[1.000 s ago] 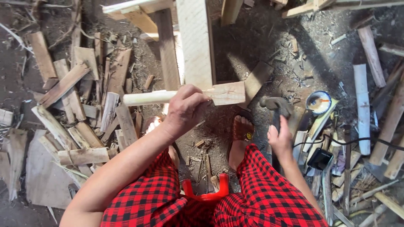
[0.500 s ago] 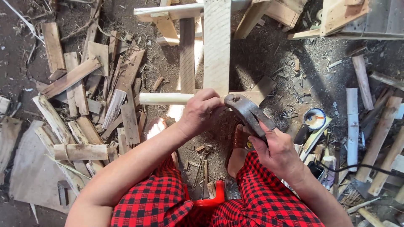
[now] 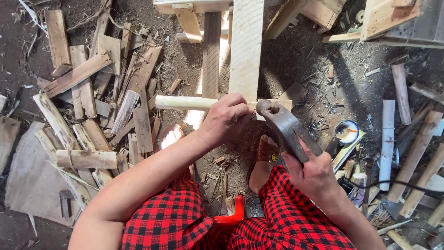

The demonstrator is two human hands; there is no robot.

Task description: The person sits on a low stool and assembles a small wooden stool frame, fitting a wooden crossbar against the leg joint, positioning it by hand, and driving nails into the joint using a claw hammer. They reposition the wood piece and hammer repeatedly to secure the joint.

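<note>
Left hand: the left hand (image 3: 226, 118) was closed around a pale wooden handle (image 3: 185, 103), gripping it near its right end.
Wooden handle: it lay roughly level, its rounded free end pointing left, crossing in front of an upright pale plank (image 3: 246, 46). Its squared end (image 3: 277, 103) showed just right of the left hand.
Right hand: the right hand (image 3: 314, 173) was wrapped around the lower part of a dark metal axe head (image 3: 286, 129), fingers folded over its flat.
Axe head: it was tilted, eye end uppermost. The eye sat touching or just beside the squared end of the handle; whether the wood had entered the eye could not be told.
Posture: the person sat with red-and-black checked trousers (image 3: 296, 222) at the lower edge, a sandalled foot (image 3: 266, 155) below the axe head, a red object (image 3: 231, 215) between the legs.
Floor: dark earth (image 3: 296, 60) strewn with shavings; a heap of split wood offcuts (image 3: 92, 111) lay left.
Right side: a small round tin (image 3: 347, 132) stood near the axe head, with loose battens (image 3: 386, 139) beyond.
</note>
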